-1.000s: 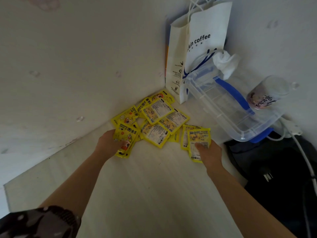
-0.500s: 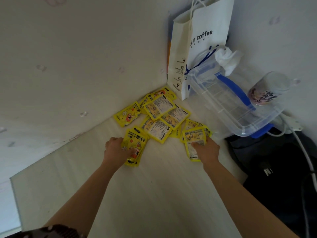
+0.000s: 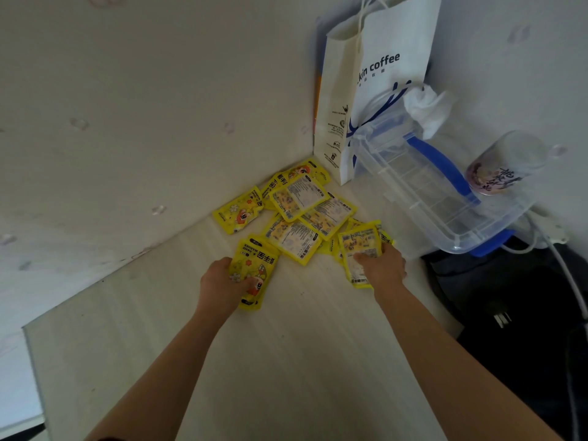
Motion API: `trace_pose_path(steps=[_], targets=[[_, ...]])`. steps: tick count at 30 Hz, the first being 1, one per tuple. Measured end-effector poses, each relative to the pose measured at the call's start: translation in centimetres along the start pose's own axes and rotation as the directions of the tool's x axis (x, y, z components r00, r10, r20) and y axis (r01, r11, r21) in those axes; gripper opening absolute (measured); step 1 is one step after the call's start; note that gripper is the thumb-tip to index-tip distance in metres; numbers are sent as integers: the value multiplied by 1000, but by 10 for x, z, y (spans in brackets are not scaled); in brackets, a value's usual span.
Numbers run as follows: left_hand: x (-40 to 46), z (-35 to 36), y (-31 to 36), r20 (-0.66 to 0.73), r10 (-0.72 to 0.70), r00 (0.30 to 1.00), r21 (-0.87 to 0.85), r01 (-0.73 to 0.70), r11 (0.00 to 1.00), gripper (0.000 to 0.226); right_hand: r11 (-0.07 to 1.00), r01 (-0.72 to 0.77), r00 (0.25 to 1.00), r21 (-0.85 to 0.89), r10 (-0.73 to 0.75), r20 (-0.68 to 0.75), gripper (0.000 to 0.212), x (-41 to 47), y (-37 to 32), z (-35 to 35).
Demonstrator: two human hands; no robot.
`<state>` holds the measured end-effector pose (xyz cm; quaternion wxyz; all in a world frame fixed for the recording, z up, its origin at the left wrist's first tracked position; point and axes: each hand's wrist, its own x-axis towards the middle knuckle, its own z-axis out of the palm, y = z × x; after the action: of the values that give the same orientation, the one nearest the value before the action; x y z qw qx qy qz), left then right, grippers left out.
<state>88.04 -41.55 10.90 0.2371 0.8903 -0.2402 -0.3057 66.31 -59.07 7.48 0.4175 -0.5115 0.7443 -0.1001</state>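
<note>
Now the left hand curls its fingers round a yellow packet on the desk; at its 3 o'clock the right hand pinches a second packet, with the loose pile at 12 o'clock

Packets left of container (bag behind).
</note>
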Motion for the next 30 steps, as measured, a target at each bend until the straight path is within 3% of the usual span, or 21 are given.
trace_pose_path(steps=[3, 7, 12, 21, 30], targets=[[-2, 1, -3, 7, -10, 1000, -84, 11, 996, 27, 999, -1, 1000, 40, 1, 18, 54, 3, 5, 4], [-6, 2, -9, 18, -50, 999, -226, 53, 973, 24, 986, 32, 999, 166, -30, -16, 33, -14, 3, -9], [-17, 6, -21, 52, -117, 992, -382, 128, 915, 24, 962, 47, 999, 268, -47, -6, 25, -27, 20, -23], [-75, 20, -44, 105, -164, 981, -550, 195, 812, 25, 910, -2, 992, 414, -50, 116, 22, -73, 58, -51], [-155, 34, -67, 120, -180, 976, -675, 213, 706, 28, 891, -1, 947, 453, -145, 287, 20, -145, 103, -67]])
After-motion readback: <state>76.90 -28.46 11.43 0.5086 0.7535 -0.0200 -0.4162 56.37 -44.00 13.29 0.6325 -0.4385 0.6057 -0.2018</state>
